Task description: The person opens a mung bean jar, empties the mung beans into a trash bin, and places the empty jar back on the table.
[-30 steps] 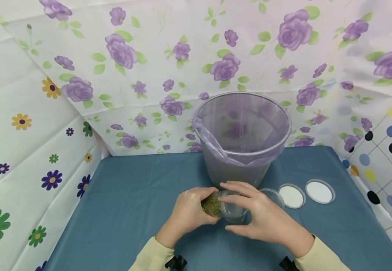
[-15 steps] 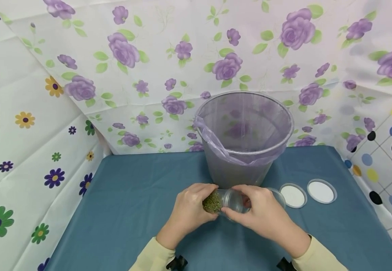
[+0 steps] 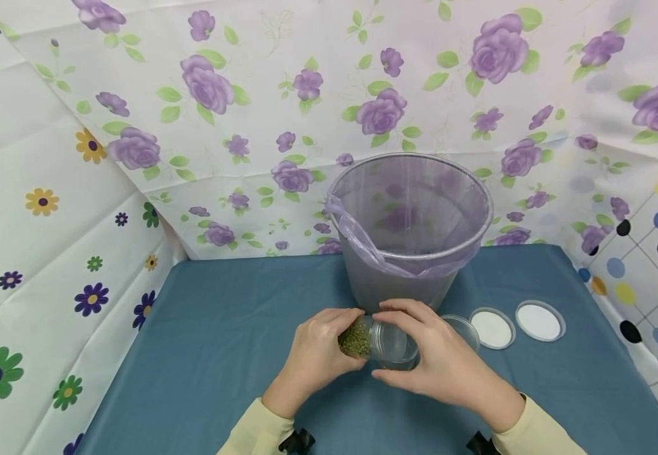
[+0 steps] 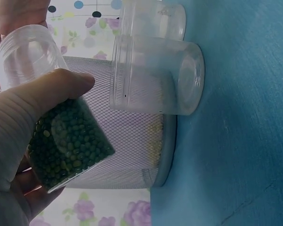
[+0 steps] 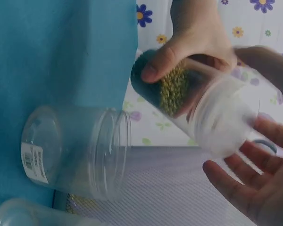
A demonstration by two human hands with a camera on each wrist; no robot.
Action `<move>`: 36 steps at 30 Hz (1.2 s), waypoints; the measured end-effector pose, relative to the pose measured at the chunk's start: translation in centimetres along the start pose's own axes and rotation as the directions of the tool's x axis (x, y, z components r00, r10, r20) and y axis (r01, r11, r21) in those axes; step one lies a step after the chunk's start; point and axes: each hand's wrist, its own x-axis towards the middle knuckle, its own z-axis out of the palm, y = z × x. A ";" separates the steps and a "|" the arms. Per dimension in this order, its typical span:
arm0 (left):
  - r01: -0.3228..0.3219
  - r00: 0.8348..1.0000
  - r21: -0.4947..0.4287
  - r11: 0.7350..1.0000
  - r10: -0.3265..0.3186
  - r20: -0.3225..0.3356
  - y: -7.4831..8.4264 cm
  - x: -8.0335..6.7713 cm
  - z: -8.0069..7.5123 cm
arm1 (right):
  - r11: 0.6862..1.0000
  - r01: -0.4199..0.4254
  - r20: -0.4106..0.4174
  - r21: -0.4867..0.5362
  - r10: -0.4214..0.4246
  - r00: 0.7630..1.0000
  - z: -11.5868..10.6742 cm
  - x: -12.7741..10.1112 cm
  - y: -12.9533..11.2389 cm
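Observation:
My left hand [image 3: 320,347] grips a clear plastic jar [image 4: 75,146] partly filled with small green beans, tilted with its ridged end toward my right hand. The beans gather at the bottom end, by the left palm. Around the ridged end [image 5: 221,122], blurred in the right wrist view, the fingers of my right hand [image 3: 442,360] are spread, thumb below and fingertips close by it. Beneath and behind the hands, a clear empty-looking jar [image 4: 158,80] stands upright on the blue cloth, a second clear jar [image 4: 155,21] beside it. The nearer one carries a white label [image 5: 34,162].
A grey mesh bin [image 3: 397,291] lined with a purple bag [image 3: 363,246] stands just behind the hands. Yellowish grains [image 4: 154,141] show low against its mesh. Two white round lids [image 3: 490,328] lie on the right of the blue cloth [image 3: 238,316]. Flowered sheets [image 3: 272,63] hang behind.
Half a second ago my right hand closed on the jar's ridged end; now its fingers are spread again, as one second ago. The left hand keeps its grip in nearly the same place.

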 end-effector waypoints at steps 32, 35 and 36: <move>0.014 1.000 0.020 1.000 -0.013 -0.014 -0.6 -0.5 0.3 | 0.986 -0.132 0.007 0.102 0.132 0.991 0.7 0.1 0.0; 0.016 1.000 0.028 0.999 -0.015 -0.015 -0.6 -0.5 0.2 | 0.984 -0.127 0.009 0.123 0.127 0.992 0.6 0.2 0.0; 0.017 1.000 0.028 0.999 -0.017 -0.013 -0.6 -0.6 0.2 | 0.984 -0.124 0.011 0.128 0.124 0.992 0.6 0.2 0.0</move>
